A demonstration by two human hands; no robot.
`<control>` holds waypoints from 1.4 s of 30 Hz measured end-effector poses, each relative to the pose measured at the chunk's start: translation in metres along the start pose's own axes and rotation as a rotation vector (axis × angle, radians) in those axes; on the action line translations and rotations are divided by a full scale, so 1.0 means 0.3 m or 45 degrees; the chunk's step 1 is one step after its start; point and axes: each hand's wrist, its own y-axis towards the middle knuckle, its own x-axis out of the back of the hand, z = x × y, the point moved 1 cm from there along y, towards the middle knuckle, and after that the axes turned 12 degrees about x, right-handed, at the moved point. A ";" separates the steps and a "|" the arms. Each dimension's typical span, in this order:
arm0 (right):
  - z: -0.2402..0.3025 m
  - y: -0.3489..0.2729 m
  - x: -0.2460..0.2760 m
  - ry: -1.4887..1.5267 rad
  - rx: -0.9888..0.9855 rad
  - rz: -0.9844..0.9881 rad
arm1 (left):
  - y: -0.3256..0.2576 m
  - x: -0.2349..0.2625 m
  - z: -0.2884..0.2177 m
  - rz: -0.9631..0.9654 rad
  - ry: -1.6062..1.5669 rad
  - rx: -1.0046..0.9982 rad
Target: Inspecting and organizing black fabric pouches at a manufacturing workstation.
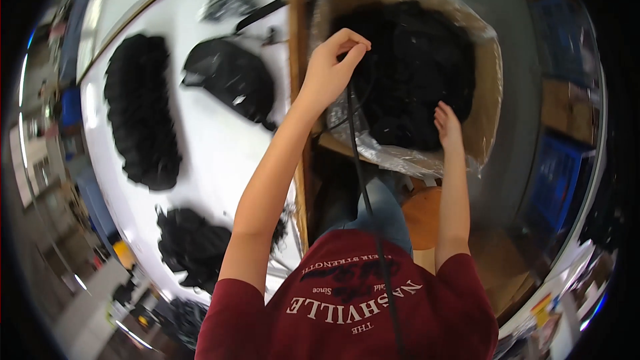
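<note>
My left hand [337,67] is raised over the left rim of a cardboard box [492,93], its thumb and fingers pinched together. What the pinch holds, if anything, is too small to make out. Directly below that hand a thin black cord [360,173] runs down past my shirt; whether the fingers grip it I cannot tell. Soft black pieces [417,67] fill the box, which has a clear plastic liner [373,147] folded over its edge. At the near right of the box, my right hand [448,123] has its fingers stretched out beside the black pieces, with nothing visible in it.
On the white table [207,153] at left lie a long ruffled black bundle [142,110], a black plastic bag [233,77], a crumpled clear bag [228,1] and a loose black heap [193,243]. A round orange-brown stool [423,210] stands near my legs. Blue crates [559,173] are at right.
</note>
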 end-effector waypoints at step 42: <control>-0.180 -0.061 -0.325 0.260 0.027 -0.020 | 0.060 -0.410 0.587 0.042 0.387 0.670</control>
